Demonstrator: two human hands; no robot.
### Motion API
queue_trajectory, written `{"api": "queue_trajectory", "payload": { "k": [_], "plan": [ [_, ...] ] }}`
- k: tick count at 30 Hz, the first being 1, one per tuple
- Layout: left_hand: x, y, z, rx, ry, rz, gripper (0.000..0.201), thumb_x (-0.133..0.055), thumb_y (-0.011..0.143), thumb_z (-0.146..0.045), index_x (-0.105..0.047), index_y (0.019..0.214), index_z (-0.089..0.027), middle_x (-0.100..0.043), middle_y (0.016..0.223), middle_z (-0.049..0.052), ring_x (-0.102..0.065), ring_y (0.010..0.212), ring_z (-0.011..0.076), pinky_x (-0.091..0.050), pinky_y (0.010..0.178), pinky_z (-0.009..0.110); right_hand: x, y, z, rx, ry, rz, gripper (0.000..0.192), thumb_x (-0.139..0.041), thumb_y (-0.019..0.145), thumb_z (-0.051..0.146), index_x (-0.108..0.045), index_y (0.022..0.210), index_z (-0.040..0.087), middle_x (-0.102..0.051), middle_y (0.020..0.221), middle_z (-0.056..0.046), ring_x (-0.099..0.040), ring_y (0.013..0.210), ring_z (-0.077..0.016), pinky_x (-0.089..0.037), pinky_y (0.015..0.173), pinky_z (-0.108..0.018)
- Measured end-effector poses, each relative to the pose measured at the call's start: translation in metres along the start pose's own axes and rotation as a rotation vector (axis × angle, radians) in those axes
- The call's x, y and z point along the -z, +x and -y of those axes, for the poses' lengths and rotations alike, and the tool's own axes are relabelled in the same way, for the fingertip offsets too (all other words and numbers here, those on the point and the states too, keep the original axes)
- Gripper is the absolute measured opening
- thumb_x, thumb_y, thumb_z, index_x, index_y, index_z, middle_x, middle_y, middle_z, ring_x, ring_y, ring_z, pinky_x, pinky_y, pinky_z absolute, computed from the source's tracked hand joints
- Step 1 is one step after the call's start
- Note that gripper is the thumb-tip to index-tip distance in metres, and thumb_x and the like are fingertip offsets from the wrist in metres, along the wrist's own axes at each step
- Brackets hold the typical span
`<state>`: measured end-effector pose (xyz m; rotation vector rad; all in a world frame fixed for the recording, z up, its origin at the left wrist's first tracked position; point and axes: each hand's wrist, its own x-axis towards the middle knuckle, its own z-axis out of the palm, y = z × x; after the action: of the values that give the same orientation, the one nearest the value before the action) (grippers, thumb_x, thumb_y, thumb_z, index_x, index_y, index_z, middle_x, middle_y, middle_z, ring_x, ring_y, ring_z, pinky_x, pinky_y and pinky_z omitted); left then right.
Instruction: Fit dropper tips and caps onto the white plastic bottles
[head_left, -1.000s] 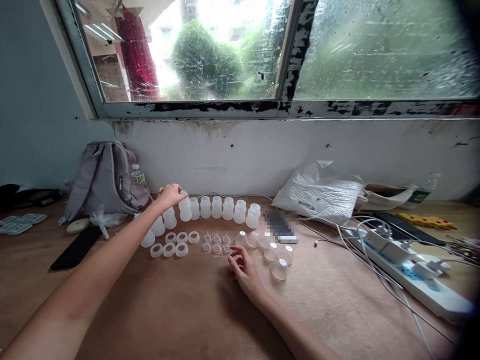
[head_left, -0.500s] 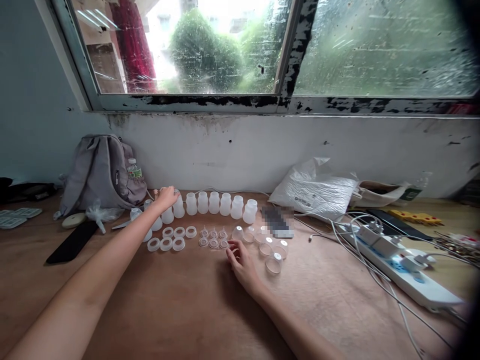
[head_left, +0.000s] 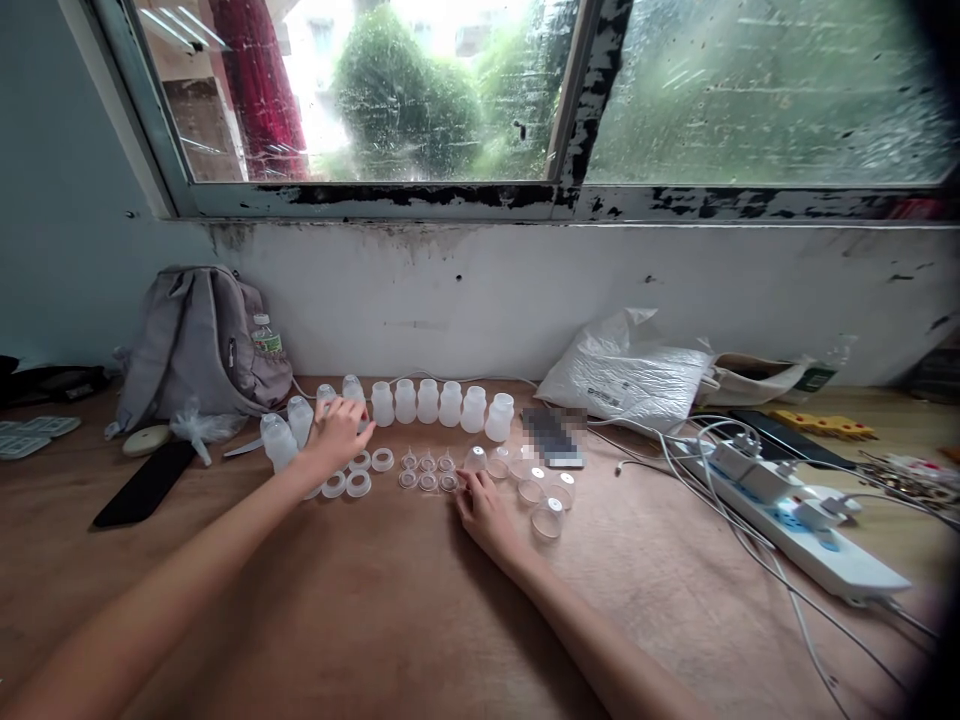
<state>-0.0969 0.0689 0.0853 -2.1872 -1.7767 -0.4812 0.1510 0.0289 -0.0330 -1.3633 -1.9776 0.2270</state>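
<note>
The left hand (head_left: pixel 337 436) lies over the left end of a row of small translucent white plastic bottles (head_left: pixel 450 403) at the far side of the brown wooden table (head_left: pixel 390 610) — fingers curled, though whether they grip one I cannot tell. The right hand (head_left: pixel 484 510) rests flat, fingers loose, touching small clear plastic nipples (head_left: pixel 427 473); translucent white rings (head_left: pixel 358 484) lie between the hands.

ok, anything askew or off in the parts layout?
Mostly tidy: bottles, rings and nipples sit in rows. The left-end bottles curve forward off the straight row, and the clear caps by the right hand lie loosely scattered. Nothing spilled.
</note>
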Motion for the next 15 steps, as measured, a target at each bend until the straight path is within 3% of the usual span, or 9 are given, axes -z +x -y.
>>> {"api": "queue_trajectory", "payload": {
  "k": [3,7,12,15],
  "plan": [
    [-0.012,-0.041,-0.003,-0.103,0.008,0.039,0.023,-0.044,0.078,-0.035,-0.059,0.077,-0.019,-0.061,0.087,0.010,-0.050,0.091,0.0260,-0.030,0.085,0.041,-0.001,0.004,0.004,-0.020,-0.139,0.009,0.027,-0.044,0.082,0.023,-0.049,0.108,0.015,-0.053,0.094,-0.011,-0.051,0.091,-0.0231,-0.042,0.078,-0.033],
    [-0.031,-0.074,-0.002,-0.124,-0.019,0.036,0.019,-0.046,0.076,-0.032,-0.061,0.080,-0.020,-0.057,0.101,0.011,-0.049,0.097,0.0273,-0.031,0.084,0.042,-0.001,0.009,0.009,-0.053,-0.247,0.017,0.020,-0.045,0.082,0.027,-0.053,0.097,0.016,-0.054,0.089,-0.011,-0.053,0.083,-0.0227,-0.041,0.071,-0.031],
    [-0.048,-0.084,-0.007,-0.022,-0.045,0.017,0.015,-0.047,0.076,-0.027,-0.061,0.078,-0.021,-0.056,0.106,0.011,-0.047,0.101,0.0283,-0.033,0.084,0.045,0.005,0.008,0.010,-0.035,-0.154,-0.002,0.016,-0.045,0.083,0.028,-0.055,0.088,0.017,-0.054,0.087,-0.009,-0.053,0.080,-0.0208,-0.041,0.070,-0.030],
    [-0.052,-0.082,-0.018,0.029,-0.118,-0.050,0.014,-0.047,0.078,-0.028,-0.059,0.078,-0.022,-0.056,0.103,0.010,-0.048,0.098,0.0277,-0.036,0.083,0.044,0.016,0.003,0.015,0.095,-0.020,0.049,0.015,-0.046,0.083,0.027,-0.055,0.091,0.018,-0.054,0.088,-0.007,-0.053,0.081,-0.0188,-0.041,0.073,-0.029]
  ]
}}
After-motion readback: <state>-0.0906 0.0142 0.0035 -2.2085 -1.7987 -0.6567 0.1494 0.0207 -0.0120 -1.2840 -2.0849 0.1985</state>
